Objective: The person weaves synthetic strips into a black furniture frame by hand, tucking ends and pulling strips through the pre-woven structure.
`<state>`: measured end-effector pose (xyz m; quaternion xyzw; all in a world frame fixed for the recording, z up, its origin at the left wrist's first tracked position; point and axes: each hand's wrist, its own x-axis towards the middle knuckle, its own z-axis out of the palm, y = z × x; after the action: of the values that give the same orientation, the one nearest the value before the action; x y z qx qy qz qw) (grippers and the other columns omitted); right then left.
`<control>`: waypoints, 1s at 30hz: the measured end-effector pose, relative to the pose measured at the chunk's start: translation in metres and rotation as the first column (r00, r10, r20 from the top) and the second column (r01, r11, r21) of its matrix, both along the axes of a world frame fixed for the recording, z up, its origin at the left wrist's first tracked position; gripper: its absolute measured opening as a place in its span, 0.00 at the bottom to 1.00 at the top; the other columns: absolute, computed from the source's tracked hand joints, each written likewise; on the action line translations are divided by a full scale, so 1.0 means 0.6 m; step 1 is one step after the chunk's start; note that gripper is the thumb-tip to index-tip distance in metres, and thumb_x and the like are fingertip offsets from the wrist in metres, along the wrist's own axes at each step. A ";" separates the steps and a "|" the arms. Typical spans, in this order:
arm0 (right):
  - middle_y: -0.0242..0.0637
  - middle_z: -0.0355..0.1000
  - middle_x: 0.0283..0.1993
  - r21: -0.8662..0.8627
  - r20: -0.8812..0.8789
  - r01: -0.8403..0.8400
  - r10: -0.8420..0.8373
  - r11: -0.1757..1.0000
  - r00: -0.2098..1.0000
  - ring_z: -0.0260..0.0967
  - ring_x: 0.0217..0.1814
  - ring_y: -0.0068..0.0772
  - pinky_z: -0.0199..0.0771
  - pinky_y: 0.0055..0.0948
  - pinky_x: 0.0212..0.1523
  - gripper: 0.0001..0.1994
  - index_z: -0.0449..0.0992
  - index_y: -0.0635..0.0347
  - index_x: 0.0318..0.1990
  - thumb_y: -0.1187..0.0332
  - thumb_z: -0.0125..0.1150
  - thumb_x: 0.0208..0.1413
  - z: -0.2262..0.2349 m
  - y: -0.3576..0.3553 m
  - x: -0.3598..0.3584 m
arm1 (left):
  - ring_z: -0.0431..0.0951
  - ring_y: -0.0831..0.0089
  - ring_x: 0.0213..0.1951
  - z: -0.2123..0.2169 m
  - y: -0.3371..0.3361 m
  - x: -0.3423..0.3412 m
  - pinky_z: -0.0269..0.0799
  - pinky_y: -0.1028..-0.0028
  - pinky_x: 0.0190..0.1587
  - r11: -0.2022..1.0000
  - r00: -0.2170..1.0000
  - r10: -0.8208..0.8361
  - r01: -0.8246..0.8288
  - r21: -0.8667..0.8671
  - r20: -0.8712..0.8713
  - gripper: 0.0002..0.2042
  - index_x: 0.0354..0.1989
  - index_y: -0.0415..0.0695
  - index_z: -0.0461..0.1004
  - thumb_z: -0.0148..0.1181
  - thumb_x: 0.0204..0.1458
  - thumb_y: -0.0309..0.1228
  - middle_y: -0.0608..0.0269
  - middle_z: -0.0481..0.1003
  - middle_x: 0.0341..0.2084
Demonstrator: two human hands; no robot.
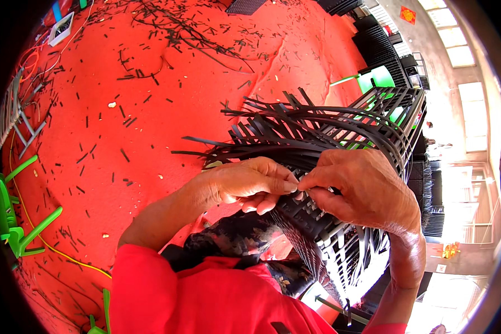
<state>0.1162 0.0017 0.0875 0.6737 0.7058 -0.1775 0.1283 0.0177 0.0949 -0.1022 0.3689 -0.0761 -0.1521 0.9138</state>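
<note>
A partly woven piece of black flat strips (312,225) rests across my lap, its tight weave running down towards my knees. Long loose strips (295,146) fan out from it to the left and arch over to the right. My left hand (256,182) is above the weave's left edge, with thumb and fingertips pinched together. Right beside it, my right hand (367,186) pinches with thumb and forefinger, so that the fingertips of both hands meet. Whatever lies between them is too small and covered to make out.
Cut black scraps (125,156) litter the red floor (167,128), with a strip tangle (189,36) farther off. A green plastic chair (16,222) stands at left, near a yellow cable (50,236). Another green seat (376,78) and stacked black woven pieces (376,47) are at far right.
</note>
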 end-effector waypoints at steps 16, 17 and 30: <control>0.34 0.70 0.24 -0.120 0.216 -0.089 0.114 0.989 0.970 0.71 0.28 0.43 0.65 0.41 0.26 0.04 0.78 0.51 0.26 0.66 0.58 0.49 -0.021 0.004 -0.001 | 0.67 0.79 0.08 0.005 0.023 0.027 0.59 0.81 0.10 0.966 0.985 -0.161 0.143 0.214 0.066 0.24 0.63 0.42 0.57 0.43 0.55 0.29 0.62 0.71 0.10; 0.34 0.70 0.24 -0.127 0.219 -0.089 0.115 0.988 0.969 0.71 0.29 0.43 0.66 0.41 0.27 0.04 0.78 0.51 0.27 0.66 0.58 0.49 -0.020 0.005 -0.001 | 0.67 0.79 0.09 0.012 0.025 0.026 0.59 0.81 0.10 0.961 0.986 -0.156 0.136 0.241 0.063 0.25 0.63 0.42 0.56 0.44 0.55 0.30 0.62 0.71 0.10; 0.35 0.74 0.30 -0.145 0.157 0.053 -0.030 0.988 0.987 0.72 0.34 0.43 0.70 0.39 0.33 0.05 0.79 0.54 0.32 0.67 0.59 0.49 -0.009 0.002 -0.012 | 0.63 0.83 0.07 -0.030 -0.001 0.028 0.51 0.84 0.08 0.995 1.000 0.004 -0.002 -0.097 0.018 0.08 0.33 0.43 0.68 0.59 0.52 0.33 0.66 0.69 0.10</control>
<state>0.1088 0.0029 0.0823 0.6887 0.6642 -0.1795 0.2286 0.0346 0.0943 -0.1202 0.3256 -0.0911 -0.1434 0.9301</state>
